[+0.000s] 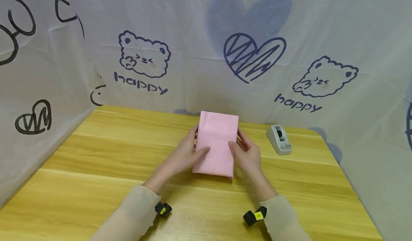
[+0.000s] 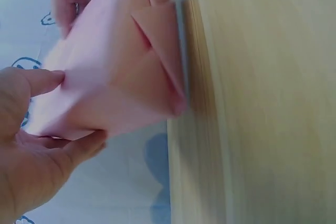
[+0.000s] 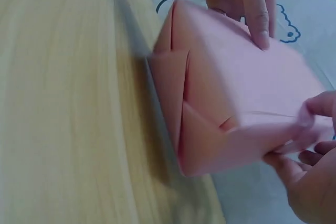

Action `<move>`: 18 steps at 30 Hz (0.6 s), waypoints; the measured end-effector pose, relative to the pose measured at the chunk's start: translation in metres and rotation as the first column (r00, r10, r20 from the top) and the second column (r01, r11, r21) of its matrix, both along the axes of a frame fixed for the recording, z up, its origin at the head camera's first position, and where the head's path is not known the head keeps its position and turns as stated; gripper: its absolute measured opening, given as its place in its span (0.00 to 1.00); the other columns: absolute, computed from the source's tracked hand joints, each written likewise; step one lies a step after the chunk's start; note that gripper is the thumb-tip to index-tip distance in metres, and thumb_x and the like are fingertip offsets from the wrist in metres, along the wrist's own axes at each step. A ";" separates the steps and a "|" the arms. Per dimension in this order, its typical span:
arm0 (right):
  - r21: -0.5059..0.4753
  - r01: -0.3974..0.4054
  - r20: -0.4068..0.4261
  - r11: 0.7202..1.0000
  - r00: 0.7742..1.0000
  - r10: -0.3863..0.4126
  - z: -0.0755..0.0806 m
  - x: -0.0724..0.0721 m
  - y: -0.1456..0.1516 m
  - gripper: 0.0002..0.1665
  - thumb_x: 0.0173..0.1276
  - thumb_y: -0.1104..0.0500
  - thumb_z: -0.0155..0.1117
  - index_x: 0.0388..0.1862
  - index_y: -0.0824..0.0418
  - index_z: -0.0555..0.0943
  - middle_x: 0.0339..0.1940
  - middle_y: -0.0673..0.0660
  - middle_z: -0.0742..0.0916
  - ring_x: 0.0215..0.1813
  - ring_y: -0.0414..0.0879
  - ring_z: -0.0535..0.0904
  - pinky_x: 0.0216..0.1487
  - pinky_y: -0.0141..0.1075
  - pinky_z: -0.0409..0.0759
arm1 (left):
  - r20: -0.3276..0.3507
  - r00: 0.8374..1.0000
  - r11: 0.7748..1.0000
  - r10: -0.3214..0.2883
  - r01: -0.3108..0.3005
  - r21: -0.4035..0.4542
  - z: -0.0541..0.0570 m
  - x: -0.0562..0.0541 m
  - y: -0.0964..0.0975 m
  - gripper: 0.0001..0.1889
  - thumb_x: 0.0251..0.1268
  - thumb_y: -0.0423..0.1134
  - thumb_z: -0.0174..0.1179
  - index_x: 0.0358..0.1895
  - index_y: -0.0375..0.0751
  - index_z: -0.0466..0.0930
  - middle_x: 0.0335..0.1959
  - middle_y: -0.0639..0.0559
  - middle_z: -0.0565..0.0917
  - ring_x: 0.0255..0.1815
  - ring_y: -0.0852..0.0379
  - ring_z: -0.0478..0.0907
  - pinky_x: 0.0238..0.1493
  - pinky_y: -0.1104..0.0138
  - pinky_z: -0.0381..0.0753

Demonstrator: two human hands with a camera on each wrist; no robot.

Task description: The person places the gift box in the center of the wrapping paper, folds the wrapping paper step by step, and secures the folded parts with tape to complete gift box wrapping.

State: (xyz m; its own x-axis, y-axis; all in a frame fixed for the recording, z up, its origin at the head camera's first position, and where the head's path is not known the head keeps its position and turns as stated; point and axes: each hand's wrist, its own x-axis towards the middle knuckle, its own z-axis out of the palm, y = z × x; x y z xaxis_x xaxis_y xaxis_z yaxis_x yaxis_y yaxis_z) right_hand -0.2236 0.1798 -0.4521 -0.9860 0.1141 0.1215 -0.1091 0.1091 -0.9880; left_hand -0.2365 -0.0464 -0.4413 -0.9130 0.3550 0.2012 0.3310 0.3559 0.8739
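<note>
A box wrapped in pink paper (image 1: 216, 141) is held between both hands above the table. The left hand (image 1: 188, 152) grips its left side, thumb on the face toward me and fingers behind the edge. On the opposite side the right hand (image 1: 248, 154) holds it in the same way, thumb on the face. Folded, overlapping paper flaps show on the end of the pink-wrapped box (image 3: 184, 108) in the right wrist view. The same folded end of the box (image 2: 152, 56) appears in the left wrist view, close over the tabletop.
A grey tape dispenser (image 1: 279, 140) stands to the right of the hands on the wooden table (image 1: 128, 137). A pale cloth with drawn bears and hearts (image 1: 193, 55) hangs behind the table. Black wrist cameras (image 1: 163, 210) are strapped at the sleeves.
</note>
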 end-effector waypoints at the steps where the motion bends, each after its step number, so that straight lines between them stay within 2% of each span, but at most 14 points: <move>1: -0.017 0.004 -0.023 1.000 1.000 -0.004 0.002 0.001 0.000 0.38 0.76 0.60 0.67 0.81 0.56 0.67 0.79 0.54 0.72 0.77 0.51 0.71 0.64 0.28 0.77 | -0.022 1.000 1.000 -0.001 0.002 0.019 0.001 0.000 0.001 0.44 0.74 0.34 0.64 0.83 0.34 0.44 0.76 0.33 0.66 0.69 0.38 0.75 0.61 0.51 0.84; 5: -0.093 0.001 -0.094 0.996 0.996 -0.010 0.007 0.003 0.000 0.40 0.74 0.63 0.68 0.81 0.59 0.65 0.79 0.58 0.73 0.77 0.51 0.70 0.67 0.31 0.76 | -0.109 0.994 0.998 0.003 0.004 0.062 0.003 0.001 0.003 0.47 0.70 0.30 0.66 0.84 0.35 0.43 0.79 0.34 0.61 0.74 0.39 0.70 0.66 0.52 0.80; 9: -0.074 0.017 -0.089 0.997 0.996 -0.024 0.010 0.004 0.001 0.40 0.75 0.60 0.69 0.81 0.61 0.65 0.78 0.60 0.73 0.77 0.51 0.71 0.70 0.32 0.74 | -0.155 0.988 0.995 0.011 0.004 0.096 0.003 0.001 0.003 0.49 0.66 0.28 0.70 0.82 0.35 0.46 0.81 0.37 0.59 0.79 0.41 0.62 0.74 0.52 0.71; 13: -0.036 0.020 -0.048 0.999 0.999 -0.022 0.011 0.004 0.003 0.41 0.75 0.55 0.69 0.82 0.60 0.65 0.78 0.59 0.73 0.77 0.50 0.70 0.73 0.35 0.72 | -0.137 0.991 0.995 0.006 0.007 0.100 0.001 -0.001 0.003 0.48 0.66 0.30 0.70 0.82 0.36 0.48 0.81 0.39 0.60 0.80 0.45 0.61 0.77 0.54 0.67; 18: -0.052 0.024 -0.041 0.998 0.999 -0.026 0.009 0.003 0.003 0.41 0.75 0.55 0.70 0.81 0.62 0.66 0.78 0.61 0.73 0.78 0.52 0.69 0.75 0.39 0.70 | -0.080 0.997 0.994 0.009 0.000 0.109 -0.002 -0.001 0.003 0.45 0.71 0.36 0.68 0.83 0.35 0.48 0.80 0.37 0.62 0.79 0.43 0.63 0.76 0.52 0.69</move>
State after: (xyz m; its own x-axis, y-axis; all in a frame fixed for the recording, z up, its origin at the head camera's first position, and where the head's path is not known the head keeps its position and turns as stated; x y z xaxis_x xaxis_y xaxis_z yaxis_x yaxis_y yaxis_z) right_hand -0.2203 0.1827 -0.4426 -0.9770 0.1453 0.1557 -0.1481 0.0618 -0.9870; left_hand -0.2379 -0.0436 -0.4432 -0.8937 0.3232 0.3113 0.4006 0.2619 0.8780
